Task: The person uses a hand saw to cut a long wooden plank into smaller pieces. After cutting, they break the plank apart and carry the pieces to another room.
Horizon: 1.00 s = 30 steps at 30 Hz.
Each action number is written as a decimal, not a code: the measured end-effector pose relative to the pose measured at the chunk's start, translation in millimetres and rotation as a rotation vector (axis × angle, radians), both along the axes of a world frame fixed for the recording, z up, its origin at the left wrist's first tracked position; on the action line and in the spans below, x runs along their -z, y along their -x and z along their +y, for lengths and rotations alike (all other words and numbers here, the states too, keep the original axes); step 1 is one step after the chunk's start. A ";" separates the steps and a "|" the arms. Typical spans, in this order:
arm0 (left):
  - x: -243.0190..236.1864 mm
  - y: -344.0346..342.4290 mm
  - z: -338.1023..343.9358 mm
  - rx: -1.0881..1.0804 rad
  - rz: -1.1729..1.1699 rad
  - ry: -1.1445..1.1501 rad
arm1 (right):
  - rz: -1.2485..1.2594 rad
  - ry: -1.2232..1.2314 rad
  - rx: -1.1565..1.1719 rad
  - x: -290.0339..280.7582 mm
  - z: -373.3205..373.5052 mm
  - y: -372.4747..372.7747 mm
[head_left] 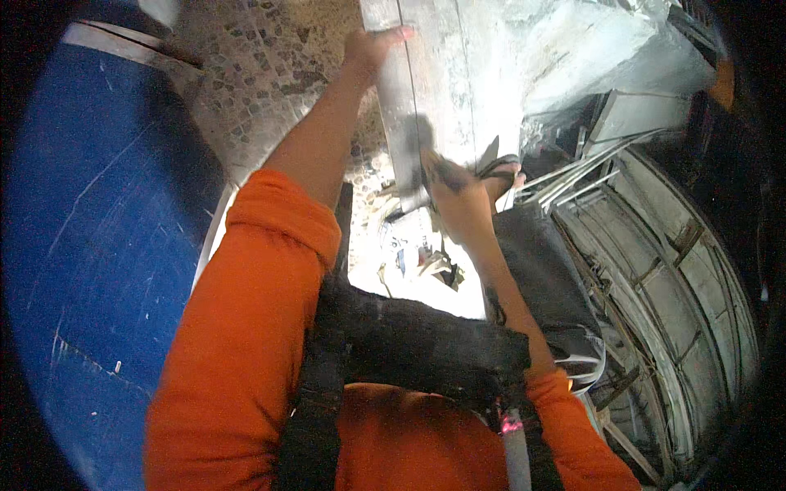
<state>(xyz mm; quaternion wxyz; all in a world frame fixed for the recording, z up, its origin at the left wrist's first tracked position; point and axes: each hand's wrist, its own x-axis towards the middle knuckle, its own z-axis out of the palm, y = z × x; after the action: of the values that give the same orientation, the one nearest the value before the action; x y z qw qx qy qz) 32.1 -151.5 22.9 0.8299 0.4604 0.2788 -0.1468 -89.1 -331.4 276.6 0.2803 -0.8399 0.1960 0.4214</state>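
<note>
A long pale panel [442, 90] with dark lines along its length stretches away from me in bright light. My left hand [378, 51] is closed round its far left edge, fingertips on the top face. Lower down, my right hand [461, 200] is closed on a small dark brownish object [443, 169] held against or just over the panel's near part. Motion blur and glare hide what kind of thing it is. Beside the right hand, a foot in a dark sandal [501, 170] shows.
At left stands a large blue scratched surface [106, 188]. Behind it lies a stone-patterned floor [266, 57]. Loose scraps [426, 258] lie on the brightly lit floor near me. On the right are thin strips [569, 182], a curved ribbed metal frame [663, 270] and a crumpled translucent sheet [606, 57].
</note>
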 end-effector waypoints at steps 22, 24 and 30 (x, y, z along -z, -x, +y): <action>-36.9 4.2 18.9 -0.046 0.094 0.100 | 0.034 0.129 0.121 -110.9 -35.1 78.0; 10.9 7.1 26.5 -0.071 0.099 0.009 | 0.008 0.064 0.245 -182.7 -62.9 124.2; 6.0 1.3 15.8 -0.056 0.066 0.238 | -0.017 0.108 0.248 -145.6 -63.0 130.9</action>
<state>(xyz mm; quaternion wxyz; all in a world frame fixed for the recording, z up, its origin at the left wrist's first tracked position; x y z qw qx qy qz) 30.8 -135.6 16.9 0.8729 0.3454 0.2993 -0.1706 -220.0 -394.5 422.2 0.2864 -0.8266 0.3182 0.3652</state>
